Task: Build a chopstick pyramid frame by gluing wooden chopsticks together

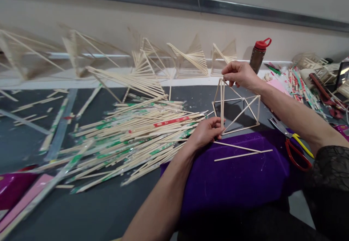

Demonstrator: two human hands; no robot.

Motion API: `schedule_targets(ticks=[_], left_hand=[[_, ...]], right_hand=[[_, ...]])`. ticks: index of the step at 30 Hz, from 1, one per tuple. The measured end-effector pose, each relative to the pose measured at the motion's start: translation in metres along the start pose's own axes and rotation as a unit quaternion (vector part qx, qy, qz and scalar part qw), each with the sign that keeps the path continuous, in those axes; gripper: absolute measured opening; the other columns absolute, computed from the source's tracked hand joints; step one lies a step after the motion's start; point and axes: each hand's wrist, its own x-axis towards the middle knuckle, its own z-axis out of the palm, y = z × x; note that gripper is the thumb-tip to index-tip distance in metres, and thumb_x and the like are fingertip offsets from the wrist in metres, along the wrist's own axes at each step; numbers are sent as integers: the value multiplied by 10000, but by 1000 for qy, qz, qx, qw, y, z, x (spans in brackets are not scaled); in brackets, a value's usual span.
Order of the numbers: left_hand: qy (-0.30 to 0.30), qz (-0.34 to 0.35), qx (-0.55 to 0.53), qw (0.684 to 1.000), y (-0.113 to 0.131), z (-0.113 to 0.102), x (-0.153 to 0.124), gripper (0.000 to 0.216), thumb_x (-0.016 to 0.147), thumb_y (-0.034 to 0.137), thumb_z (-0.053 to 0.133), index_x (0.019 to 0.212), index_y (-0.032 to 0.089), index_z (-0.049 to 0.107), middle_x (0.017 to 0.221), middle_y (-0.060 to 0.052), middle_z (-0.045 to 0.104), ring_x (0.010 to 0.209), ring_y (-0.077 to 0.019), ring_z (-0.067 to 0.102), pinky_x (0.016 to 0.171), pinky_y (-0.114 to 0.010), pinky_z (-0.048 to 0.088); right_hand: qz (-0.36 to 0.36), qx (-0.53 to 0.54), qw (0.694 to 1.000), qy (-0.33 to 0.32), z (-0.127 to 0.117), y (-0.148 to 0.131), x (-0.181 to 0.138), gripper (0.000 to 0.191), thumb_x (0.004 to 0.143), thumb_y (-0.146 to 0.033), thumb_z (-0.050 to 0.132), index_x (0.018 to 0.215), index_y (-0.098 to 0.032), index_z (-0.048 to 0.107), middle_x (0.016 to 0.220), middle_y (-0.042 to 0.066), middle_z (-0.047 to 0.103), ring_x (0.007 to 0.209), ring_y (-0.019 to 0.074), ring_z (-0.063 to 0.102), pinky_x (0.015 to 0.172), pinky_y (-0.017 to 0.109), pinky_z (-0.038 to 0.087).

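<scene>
A small open frame (240, 128) of thin wooden chopsticks stands on the table at the front edge of the purple cloth. My right hand (241, 74) pinches the top of an upright chopstick (223, 104) at the frame's near left corner. Down at the foot of that same upright, my left hand (205, 132) closes its fingers round the lower end. A second stick runs close alongside the upright. Two loose chopsticks (242, 156) lie on the purple cloth (234, 183) just below my left hand.
Left of my hands lies a big pile of chopsticks (136, 132), many in plastic sleeves. Several finished-looking stick structures (191, 59) line the wall. A red-capped bottle (257, 57) stands behind my right hand. Red-handled scissors (297, 155) and a yellow-handled tool (302, 145) lie under my right forearm.
</scene>
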Motion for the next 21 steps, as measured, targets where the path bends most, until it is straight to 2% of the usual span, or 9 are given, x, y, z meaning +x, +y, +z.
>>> schedule_targets(ticks=[5, 12, 21], left_hand=[[2, 0, -6, 1000, -4, 0, 0, 381, 772, 247, 727, 1135, 146, 670, 833, -11, 661, 538, -91, 587, 462, -208, 304], [3, -6, -1, 1000, -1, 0, -1, 340, 806, 217, 702, 1135, 140, 666, 799, -6, 642, 540, -88, 581, 459, -206, 297], [-5, 1, 5, 1000, -2, -1, 1, 429, 759, 324, 755, 1142, 148, 677, 831, -22, 661, 560, -105, 589, 467, -217, 318]], right_hand=[[7, 1, 1000, -8, 0, -2, -1, 186, 756, -97, 783, 839, -169, 633, 700, -17, 646, 598, 93, 612, 490, 206, 436], [3, -2, 1000, -15, -1, 0, -2, 180, 769, -141, 783, 864, -168, 633, 719, -18, 644, 595, 80, 604, 455, 189, 399], [6, -19, 1000, -6, 1, -5, -3, 140, 787, -49, 705, 849, -153, 634, 724, -5, 649, 604, 86, 599, 494, 193, 426]])
